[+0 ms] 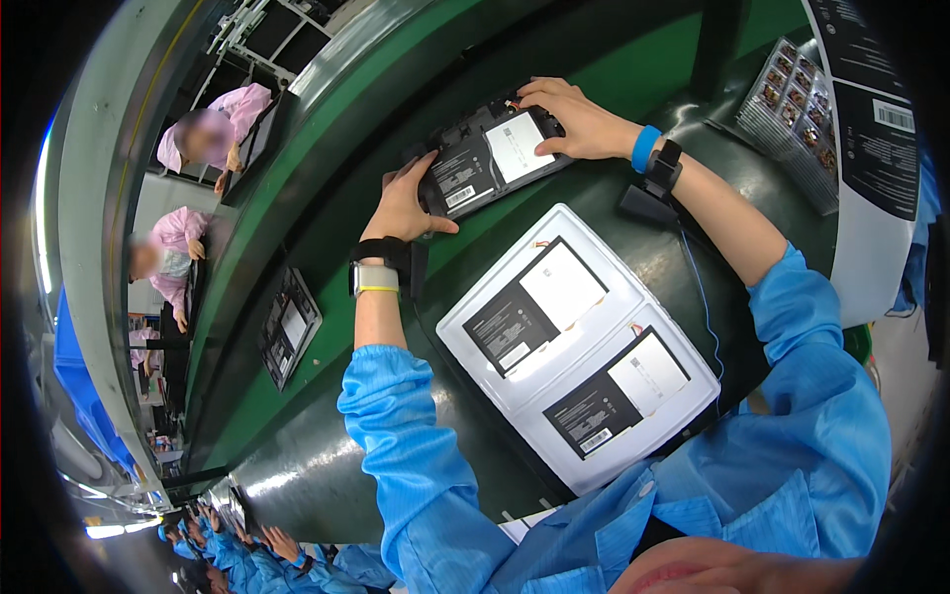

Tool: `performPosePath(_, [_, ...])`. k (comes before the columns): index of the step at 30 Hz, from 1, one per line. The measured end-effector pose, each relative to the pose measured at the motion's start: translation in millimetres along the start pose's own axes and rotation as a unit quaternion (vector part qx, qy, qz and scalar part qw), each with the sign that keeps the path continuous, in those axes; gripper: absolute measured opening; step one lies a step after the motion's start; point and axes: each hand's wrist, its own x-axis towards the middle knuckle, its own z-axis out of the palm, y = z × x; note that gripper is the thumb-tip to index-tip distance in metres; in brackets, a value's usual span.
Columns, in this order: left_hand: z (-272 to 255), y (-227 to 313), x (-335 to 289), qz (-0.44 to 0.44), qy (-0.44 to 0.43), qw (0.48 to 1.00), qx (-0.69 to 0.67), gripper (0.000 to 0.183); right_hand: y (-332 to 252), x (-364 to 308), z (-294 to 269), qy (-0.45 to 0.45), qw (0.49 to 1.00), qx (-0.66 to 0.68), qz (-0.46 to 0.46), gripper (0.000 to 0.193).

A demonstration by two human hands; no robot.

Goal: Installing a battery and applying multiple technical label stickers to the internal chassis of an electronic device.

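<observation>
My left hand (401,203) grips the left end of an opened laptop base (467,129), its thumb along the near edge. At the other end my right hand (579,124) has its fingers over the far edge and its thumb pressing beside the white part of the battery (515,148) inside. This black-and-white battery lies along the base's near side. Nearer to me, a white two-section tray (641,297) holds one flat battery (534,307) in its far section and another battery (616,393) in its near section.
A second open laptop base (290,327) lies on the green conveyor to the left. Stacked clear trays of small parts (797,109) stand far right, beside a black-and-white printed panel (876,148). A blue wire (705,307) hangs by my right arm. Co-workers in pink and blue sit further off.
</observation>
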Motion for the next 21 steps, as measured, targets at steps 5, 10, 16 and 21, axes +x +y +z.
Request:
performPosePath(5, [-2,5,5,-0.012,-0.024,0.998,0.053,0.123,1,-5,6,-0.002,1.0,-0.004,-0.003,0.074])
performPosePath(10, [-3,2,2,-0.017,-0.021,0.998,0.053,0.121,-17,-13,5,-0.023,0.999,-0.033,-0.028,0.101])
performPosePath(16, [-1,3,3,-0.019,-0.019,0.998,0.051,0.121,-16,-10,8,-0.024,0.999,-0.034,-0.027,0.108])
performPosePath(21, [1,1,0,-0.021,-0.016,0.998,0.053,0.12,-16,-8,11,-0.022,0.998,-0.039,-0.036,0.108])
